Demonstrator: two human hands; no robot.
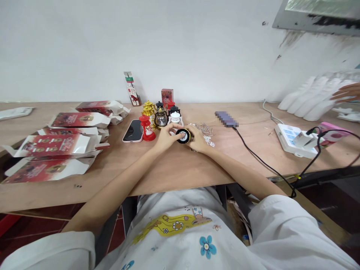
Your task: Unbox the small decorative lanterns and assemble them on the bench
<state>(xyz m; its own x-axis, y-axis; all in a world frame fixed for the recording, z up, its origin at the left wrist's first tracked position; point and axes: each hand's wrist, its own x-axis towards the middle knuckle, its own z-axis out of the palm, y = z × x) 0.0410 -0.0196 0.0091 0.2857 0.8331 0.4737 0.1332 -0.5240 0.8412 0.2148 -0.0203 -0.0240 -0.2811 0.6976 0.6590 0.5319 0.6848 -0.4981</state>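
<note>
Between my two hands a small lantern (183, 136) is tipped so that its round black base with a pale centre faces me. My left hand (168, 137) grips it from the left, thumb against the base. From the right, my right hand (197, 138) has its fingers closed around the lantern's body, which is mostly hidden. Just behind stand several small lanterns: a red one (147, 129), a white one (176, 119), a dark one with gold trim (161, 118) and a gold one (149, 108). Small metal pieces (206, 129) and white bits (208, 140) lie beside my right hand.
Open red-and-white boxes (53, 144) lie at the left. A phone (133, 131) rests near the lanterns; a bottle (131, 90) and small red box (167, 96) stand by the wall. At right are a cabled purple device (226, 119), a power strip (295, 140) and another person's hand (348, 92).
</note>
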